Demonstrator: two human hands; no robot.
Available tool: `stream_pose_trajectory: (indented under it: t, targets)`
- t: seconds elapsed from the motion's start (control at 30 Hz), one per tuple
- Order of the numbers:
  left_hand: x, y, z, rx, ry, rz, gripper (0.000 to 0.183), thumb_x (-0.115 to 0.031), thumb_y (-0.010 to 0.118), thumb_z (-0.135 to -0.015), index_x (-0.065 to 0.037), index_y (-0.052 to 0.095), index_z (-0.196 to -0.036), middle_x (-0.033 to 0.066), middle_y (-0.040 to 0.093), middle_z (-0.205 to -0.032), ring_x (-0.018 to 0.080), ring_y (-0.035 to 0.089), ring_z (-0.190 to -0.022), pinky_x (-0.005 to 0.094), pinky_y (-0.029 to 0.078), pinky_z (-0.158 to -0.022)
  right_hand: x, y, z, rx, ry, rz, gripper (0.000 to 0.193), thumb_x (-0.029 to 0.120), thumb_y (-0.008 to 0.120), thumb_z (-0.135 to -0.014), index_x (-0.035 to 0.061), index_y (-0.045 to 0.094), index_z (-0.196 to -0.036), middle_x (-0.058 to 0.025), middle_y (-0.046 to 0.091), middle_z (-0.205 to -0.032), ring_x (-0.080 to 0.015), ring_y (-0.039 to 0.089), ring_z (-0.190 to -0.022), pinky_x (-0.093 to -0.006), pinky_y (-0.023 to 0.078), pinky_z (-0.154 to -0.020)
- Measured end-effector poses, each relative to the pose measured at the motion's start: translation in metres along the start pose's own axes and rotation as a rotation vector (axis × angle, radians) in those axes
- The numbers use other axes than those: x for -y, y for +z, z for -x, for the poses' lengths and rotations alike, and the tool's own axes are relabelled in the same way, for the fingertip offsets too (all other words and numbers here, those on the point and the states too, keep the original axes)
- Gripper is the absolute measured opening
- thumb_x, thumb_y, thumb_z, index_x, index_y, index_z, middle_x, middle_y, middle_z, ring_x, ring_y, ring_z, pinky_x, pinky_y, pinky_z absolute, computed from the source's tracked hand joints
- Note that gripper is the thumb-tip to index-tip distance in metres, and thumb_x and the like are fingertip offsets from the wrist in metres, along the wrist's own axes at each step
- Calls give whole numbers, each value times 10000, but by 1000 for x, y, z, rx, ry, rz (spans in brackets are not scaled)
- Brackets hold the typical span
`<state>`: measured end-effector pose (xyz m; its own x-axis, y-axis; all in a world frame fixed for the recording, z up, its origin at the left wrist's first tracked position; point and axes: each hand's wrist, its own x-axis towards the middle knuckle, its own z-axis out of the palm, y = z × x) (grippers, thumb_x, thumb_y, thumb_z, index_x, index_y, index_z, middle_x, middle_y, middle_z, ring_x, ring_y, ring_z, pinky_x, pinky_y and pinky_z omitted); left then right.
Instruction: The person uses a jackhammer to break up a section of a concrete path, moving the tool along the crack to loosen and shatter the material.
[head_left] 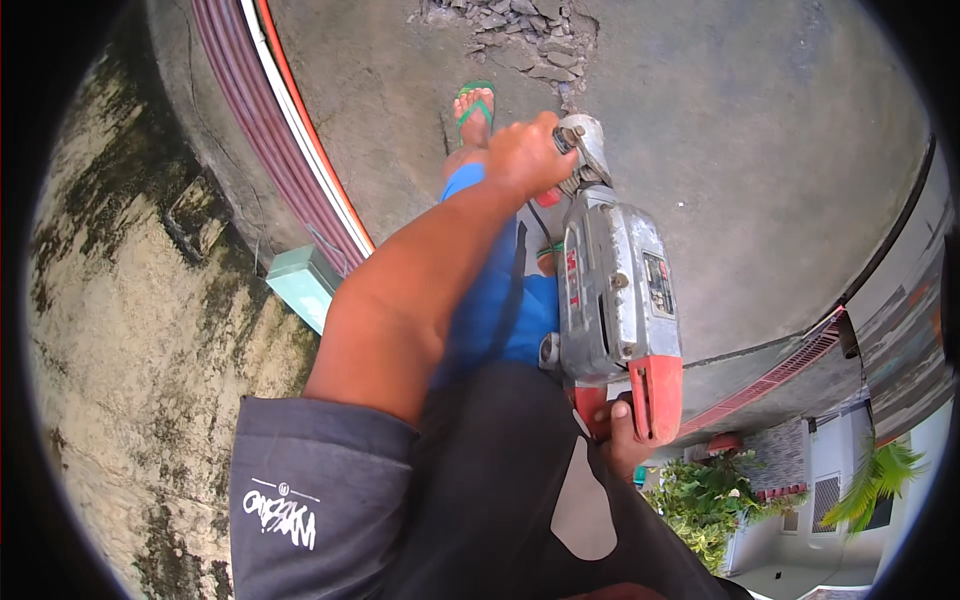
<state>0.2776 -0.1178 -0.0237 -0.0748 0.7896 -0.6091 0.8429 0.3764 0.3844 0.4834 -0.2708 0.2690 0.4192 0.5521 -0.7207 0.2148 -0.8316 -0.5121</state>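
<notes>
Left hand (530,158) is gripping the breaker's (622,275) side handle (566,138), right hand (625,440) its rear grip (659,400); I'm judging a braced stance best, facing broken concrete (530,38) beyond it.

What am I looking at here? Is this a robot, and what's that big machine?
No robot: this is a person working bare-handed. The single, round-edged picture comes from a wide fisheye camera worn on the head, looking down, so straight edges bend.

The machine appears to be a demolition hammer, grey metal with red parts. The left hand grips its front side handle; the right hand holds the red rear handle.

On the concrete ground ahead lies broken rubble, with a foot in a green flip-flop nearby. Purple pipes run along the left.
</notes>
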Motion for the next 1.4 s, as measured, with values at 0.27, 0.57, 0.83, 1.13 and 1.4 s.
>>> stream_pose_trajectory:
  t: [0.27, 0.57, 0.83, 1.13, 1.4]
  targets:
    - [-4, -1, 2, 54, 5, -12, 459, -479, 748, -769, -100, 672, -1018, 210, 738, -877, 414, 725, -864, 521, 579, -796, -15, -9, -5, 148, -121, 72, 263, 226, 683, -915, -20, 593, -941, -73, 607, -692, -162, 600, -597, -298, 454, -556]
    - [-3, 5, -1, 96, -17, -9, 496, -520, 717, -782, -119, 684, -1072, 192, 750, -867, 365, 738, -848, 499, 447, -957, -23, -9, -3, 132, 43, -9, 321, 244, 701, -925, -22, 551, -1021, -67, 576, -757, -155, 604, -624, -299, 457, -575]
    - [-5, 7, -3, 73, 17, 50, 455, -457, 736, -757, -89, 683, -1019, 223, 725, -812, 403, 723, -804, 504, 567, -762, -4, 2, -3, 76, 179, -66, 315, 238, 693, -929, -16, 544, -1040, -60, 567, -765, -158, 596, -628, -314, 466, -601]
    - [-4, 3, -6, 54, 16, 6, 445, -445, 735, -751, -93, 687, -1019, 232, 730, -833, 406, 725, -816, 497, 562, -781, -8, -8, -4, 166, 104, -103, 319, 219, 712, -911, -17, 558, -1061, -66, 547, -798, -161, 585, -630, -302, 479, -591]
    - [-4, -10, -7, 69, 2, 1, 455, -436, 744, -751, -78, 689, -1027, 227, 740, -852, 393, 729, -847, 484, 530, -823, -13, -9, -5, 151, -27, -79, 337, 193, 724, -895, -43, 560, -1071, -82, 555, -799, -173, 581, -600, -311, 493, -550]
